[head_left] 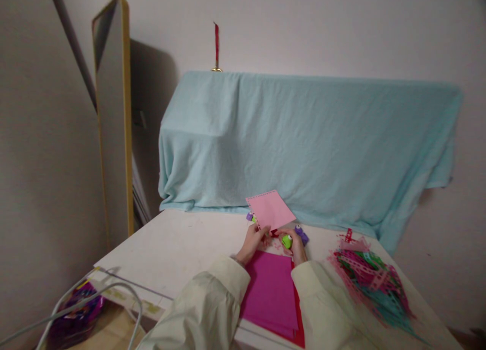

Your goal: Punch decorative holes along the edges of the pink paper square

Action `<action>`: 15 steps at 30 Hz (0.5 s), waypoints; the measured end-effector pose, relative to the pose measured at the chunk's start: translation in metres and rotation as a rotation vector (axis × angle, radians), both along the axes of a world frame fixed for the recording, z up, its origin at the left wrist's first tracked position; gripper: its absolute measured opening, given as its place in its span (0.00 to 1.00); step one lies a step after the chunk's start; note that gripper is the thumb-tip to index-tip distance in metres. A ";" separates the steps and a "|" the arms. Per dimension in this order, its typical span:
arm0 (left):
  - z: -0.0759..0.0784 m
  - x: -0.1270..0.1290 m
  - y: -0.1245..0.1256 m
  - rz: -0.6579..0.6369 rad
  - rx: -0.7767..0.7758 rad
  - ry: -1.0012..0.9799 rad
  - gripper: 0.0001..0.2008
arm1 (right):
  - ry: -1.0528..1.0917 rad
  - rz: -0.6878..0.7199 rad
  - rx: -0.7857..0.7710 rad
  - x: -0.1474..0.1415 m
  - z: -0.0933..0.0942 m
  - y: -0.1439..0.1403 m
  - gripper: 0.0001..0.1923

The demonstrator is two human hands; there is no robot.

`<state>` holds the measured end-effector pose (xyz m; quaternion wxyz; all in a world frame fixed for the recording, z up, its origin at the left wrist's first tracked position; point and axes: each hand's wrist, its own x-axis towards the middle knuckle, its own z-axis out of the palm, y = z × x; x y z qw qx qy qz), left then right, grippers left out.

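Observation:
A light pink sheet of paper (271, 209) is pinched at its lower corner by my left hand (255, 241). Small punched holes run along its top and left edges. In my right hand (298, 246) sits a small green hole punch (287, 241) with a white eye-like knob, its fingers closed around it close to the paper's lower corner. A small dark red piece (274, 233) shows between the hands. Just behind my right hand lies a purple punch (301, 234). Partly hidden past the paper's left edge is another purple punch (249, 216).
Magenta sheets (270, 294) over red ones lie between my forearms. At right is a heap of punched paper strips (374, 279). A light blue cloth (304, 147) hangs behind the white table (152, 259). A cable (114, 285) loops at front left; a mirror (112, 117) leans behind.

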<state>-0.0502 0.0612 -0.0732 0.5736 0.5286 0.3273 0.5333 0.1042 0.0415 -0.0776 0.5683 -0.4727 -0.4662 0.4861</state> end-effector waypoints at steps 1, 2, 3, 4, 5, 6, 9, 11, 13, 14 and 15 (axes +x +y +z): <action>0.000 0.000 0.000 0.007 -0.002 -0.002 0.19 | 0.020 0.019 -0.002 0.000 -0.001 0.000 0.20; 0.001 0.000 -0.001 0.013 -0.005 -0.003 0.19 | 0.044 0.043 -0.006 0.000 -0.001 0.001 0.20; 0.001 0.000 -0.001 0.021 -0.007 -0.004 0.19 | 0.065 0.065 -0.011 -0.001 -0.001 0.001 0.19; 0.001 0.000 -0.001 0.030 -0.009 -0.005 0.19 | 0.075 0.069 -0.014 -0.001 -0.001 0.001 0.18; 0.001 0.000 -0.001 0.036 -0.009 -0.005 0.19 | 0.077 0.068 -0.016 -0.002 -0.001 0.001 0.17; 0.000 0.000 -0.001 0.039 -0.008 -0.006 0.19 | 0.071 0.062 -0.014 -0.003 0.000 0.000 0.16; -0.002 0.000 0.001 0.033 0.003 -0.013 0.18 | 0.019 0.040 -0.010 -0.005 0.000 -0.001 0.14; -0.004 0.000 0.003 0.034 0.006 -0.009 0.18 | -0.035 0.040 -0.007 -0.007 0.000 -0.002 0.15; -0.005 -0.001 0.005 0.043 0.004 0.007 0.18 | -0.090 0.043 0.003 -0.008 -0.001 -0.003 0.16; -0.005 -0.001 0.005 0.046 0.002 0.013 0.18 | -0.116 0.042 0.006 -0.009 -0.001 -0.003 0.17; -0.005 -0.001 0.006 0.048 0.002 0.017 0.18 | -0.138 0.039 0.004 -0.009 -0.001 -0.003 0.17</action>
